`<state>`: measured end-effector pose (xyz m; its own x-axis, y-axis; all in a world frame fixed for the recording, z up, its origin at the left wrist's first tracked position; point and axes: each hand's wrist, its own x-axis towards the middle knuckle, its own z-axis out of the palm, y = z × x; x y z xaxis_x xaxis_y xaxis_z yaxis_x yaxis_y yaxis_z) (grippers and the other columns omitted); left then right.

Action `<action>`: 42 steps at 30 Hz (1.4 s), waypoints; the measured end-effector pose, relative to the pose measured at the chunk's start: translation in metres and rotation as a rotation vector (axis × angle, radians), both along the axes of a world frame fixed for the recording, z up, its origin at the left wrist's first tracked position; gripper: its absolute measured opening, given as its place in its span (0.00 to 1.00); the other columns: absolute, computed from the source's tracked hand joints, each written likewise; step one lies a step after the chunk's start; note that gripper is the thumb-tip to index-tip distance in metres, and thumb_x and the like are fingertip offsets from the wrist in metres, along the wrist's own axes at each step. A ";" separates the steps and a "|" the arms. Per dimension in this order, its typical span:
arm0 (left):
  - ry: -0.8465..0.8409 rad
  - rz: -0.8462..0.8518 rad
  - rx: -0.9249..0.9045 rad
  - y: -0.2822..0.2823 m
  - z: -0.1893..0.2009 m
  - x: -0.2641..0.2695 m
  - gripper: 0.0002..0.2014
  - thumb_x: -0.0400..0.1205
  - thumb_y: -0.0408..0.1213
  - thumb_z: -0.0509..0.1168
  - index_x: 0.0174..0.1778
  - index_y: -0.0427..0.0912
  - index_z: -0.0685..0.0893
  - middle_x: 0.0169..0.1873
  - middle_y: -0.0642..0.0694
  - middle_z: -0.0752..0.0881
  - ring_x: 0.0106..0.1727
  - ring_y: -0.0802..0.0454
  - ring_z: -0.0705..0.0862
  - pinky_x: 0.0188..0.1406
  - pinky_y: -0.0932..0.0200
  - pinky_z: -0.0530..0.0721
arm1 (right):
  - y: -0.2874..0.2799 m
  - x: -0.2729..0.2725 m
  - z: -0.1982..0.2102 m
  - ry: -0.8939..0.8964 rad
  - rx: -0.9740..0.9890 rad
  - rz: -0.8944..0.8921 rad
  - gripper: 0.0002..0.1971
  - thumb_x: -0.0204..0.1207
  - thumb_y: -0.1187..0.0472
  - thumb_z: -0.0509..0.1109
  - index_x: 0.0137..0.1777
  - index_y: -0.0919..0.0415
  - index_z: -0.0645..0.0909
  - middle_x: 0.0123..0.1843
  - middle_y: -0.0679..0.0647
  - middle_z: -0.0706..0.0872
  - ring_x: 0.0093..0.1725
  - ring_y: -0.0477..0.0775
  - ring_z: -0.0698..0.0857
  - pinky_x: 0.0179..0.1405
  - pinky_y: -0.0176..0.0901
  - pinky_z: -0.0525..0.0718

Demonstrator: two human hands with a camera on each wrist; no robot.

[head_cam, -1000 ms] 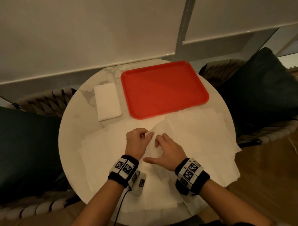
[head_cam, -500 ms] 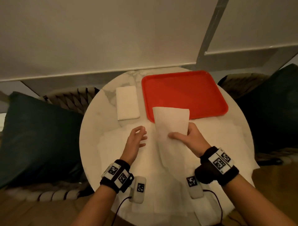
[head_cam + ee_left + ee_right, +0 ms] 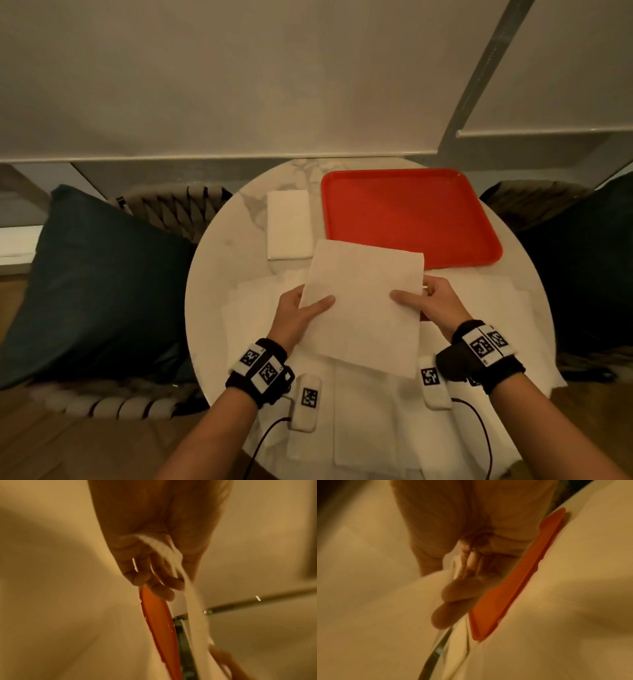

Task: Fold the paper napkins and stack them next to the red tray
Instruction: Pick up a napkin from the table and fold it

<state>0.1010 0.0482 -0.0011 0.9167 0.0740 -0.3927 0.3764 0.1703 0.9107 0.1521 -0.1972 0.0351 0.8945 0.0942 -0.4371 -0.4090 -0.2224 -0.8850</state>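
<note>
**Layout on the table**

The table (image 3: pixel 219 274) fills the lower centre of the head view. The tray (image 3: pixel 411 219) lies at its upper right. Just left of the tray, apart from it, sits the stack (image 3: pixel 289 224). Below both, a napkin (image 3: pixel 363 305) is held above the table between the left hand (image 3: pixel 294 315) and right hand (image 3: pixel 438 305), its top edge overlapping the tray's lower left corner. Loose napkins (image 3: pixel 370 421) cover the table beneath. Cushions (image 3: pixel 99 284) sit at frame left and right.

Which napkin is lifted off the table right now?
The half-folded napkin held by the left hand and right hand. The folded stack and loose sheets lie flat.
</note>
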 end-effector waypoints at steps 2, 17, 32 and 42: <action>-0.095 -0.019 0.117 0.000 0.000 0.000 0.16 0.75 0.32 0.76 0.58 0.39 0.86 0.51 0.46 0.91 0.54 0.47 0.90 0.50 0.56 0.89 | 0.001 -0.001 -0.005 0.003 -0.058 0.006 0.12 0.70 0.65 0.79 0.53 0.61 0.85 0.47 0.58 0.92 0.42 0.55 0.92 0.39 0.46 0.90; -0.371 -0.314 0.608 -0.030 0.012 -0.015 0.27 0.81 0.57 0.64 0.76 0.59 0.68 0.43 0.60 0.84 0.42 0.63 0.83 0.43 0.57 0.84 | 0.070 -0.007 -0.010 -0.042 0.035 0.166 0.12 0.80 0.55 0.68 0.61 0.54 0.82 0.46 0.58 0.92 0.42 0.61 0.90 0.37 0.46 0.86; -0.164 0.046 0.506 0.046 -0.002 0.017 0.15 0.84 0.47 0.64 0.66 0.54 0.75 0.52 0.49 0.81 0.54 0.53 0.80 0.50 0.64 0.78 | 0.127 0.057 -0.005 -0.020 0.138 0.207 0.20 0.80 0.69 0.66 0.69 0.53 0.72 0.54 0.52 0.87 0.47 0.48 0.88 0.37 0.39 0.88; -0.083 0.160 0.323 0.100 -0.026 0.104 0.10 0.82 0.29 0.67 0.58 0.39 0.83 0.31 0.50 0.83 0.33 0.67 0.82 0.44 0.63 0.81 | 0.178 0.168 -0.032 -0.091 0.003 0.217 0.26 0.73 0.73 0.73 0.70 0.65 0.73 0.58 0.65 0.87 0.54 0.61 0.88 0.46 0.54 0.89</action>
<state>0.2053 0.1483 -0.0274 0.9114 0.3267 -0.2503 0.2906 -0.0802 0.9535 0.3202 -0.0188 0.0035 0.8891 0.2894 -0.3546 -0.2700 -0.2940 -0.9169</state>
